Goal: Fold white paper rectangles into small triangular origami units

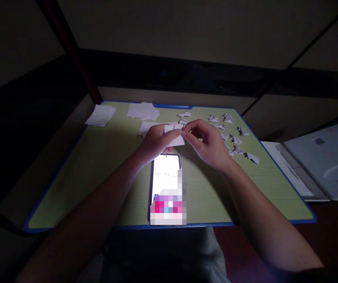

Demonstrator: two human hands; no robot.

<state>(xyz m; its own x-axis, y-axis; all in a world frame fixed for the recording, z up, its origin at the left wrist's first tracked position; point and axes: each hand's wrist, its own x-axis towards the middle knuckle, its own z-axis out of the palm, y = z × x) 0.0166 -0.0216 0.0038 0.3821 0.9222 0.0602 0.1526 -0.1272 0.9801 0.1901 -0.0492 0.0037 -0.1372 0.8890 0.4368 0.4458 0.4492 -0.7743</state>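
Note:
Between my hands, above the middle of a green table, is a small white piece of paper with a dark line near its top. My left hand grips it from the left, thumb on top and fingers underneath. At its upper right edge, my right hand pinches the paper between thumb and forefinger. Just below the hands lies a lit phone showing a timer, its lower part blurred out. Several small folded paper pieces are scattered to the right of my right hand.
A stack of white paper sheets lies at the far left corner, and another stack at the back. More sheets lie partly behind my left hand. Right of the table is a large pale box. A dark wall stands behind.

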